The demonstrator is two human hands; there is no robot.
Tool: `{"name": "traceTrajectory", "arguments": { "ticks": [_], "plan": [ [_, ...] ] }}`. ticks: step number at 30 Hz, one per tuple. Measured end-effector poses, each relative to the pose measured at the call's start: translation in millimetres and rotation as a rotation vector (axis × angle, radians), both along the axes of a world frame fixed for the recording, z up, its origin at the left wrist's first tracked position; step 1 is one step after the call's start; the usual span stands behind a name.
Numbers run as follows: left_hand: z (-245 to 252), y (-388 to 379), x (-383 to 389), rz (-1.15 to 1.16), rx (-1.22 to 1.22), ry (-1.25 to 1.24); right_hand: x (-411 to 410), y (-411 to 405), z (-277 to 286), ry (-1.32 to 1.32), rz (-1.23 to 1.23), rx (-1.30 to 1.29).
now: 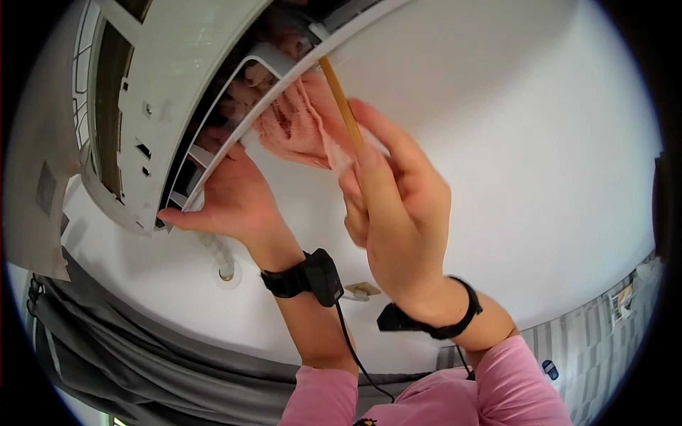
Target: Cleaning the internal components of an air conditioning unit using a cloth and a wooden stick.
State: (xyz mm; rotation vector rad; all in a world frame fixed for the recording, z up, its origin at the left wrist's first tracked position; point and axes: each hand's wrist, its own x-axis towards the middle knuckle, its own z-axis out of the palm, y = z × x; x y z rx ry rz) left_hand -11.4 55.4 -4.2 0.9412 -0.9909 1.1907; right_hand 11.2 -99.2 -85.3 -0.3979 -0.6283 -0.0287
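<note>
A white wall-mounted air conditioner (pixel 181 58) fills the upper left, its long dark outlet slot exposed. My left hand (pixel 234 197) grips the outlet's white lower edge (pixel 250 117), thumb at the left end; its fingertips are hidden behind that edge. In my right hand (pixel 405 213) is a flat wooden stick (pixel 341 101), pinched between thumb and fingers and angled up toward the slot. A pink cloth (pixel 293 122) hangs from the outlet edge, and its lower end reaches into my right hand. Whether the cloth wraps the stick's upper tip cannot be seen.
Below the unit, a wrapped pipe (pixel 216 250) enters the white wall (pixel 506 160). A wall socket with a plug (pixel 362 291) sits between my forearms. Grey curtains (pixel 160 351) hang lower left. Black wrist devices trail cables (pixel 346 330).
</note>
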Motion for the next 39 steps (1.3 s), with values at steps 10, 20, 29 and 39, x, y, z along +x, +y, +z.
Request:
{"name": "traceTrajectory", "arguments": {
  "ticks": [10, 20, 29, 39],
  "plan": [
    [0.2, -3.7, -0.7, 0.139, -0.003, -0.002, -13.4, -21.4, -39.2, 0.001, 0.197, -0.084],
    [3.5, -8.3, 2.4, 0.063, -0.026, -0.042, -0.1, -15.9, -21.0, 0.034, 0.475, 0.087],
    [4.6, -6.2, 2.3, 0.059, -0.174, -0.091, -7.0, -97.2, -100.7, -0.335, -0.363, -0.641],
    [3.5, 13.7, -3.8, 0.042, -0.128, -0.123, -13.4, -180.6, -13.1, -0.328, -0.999, -0.896]
  ]
}}
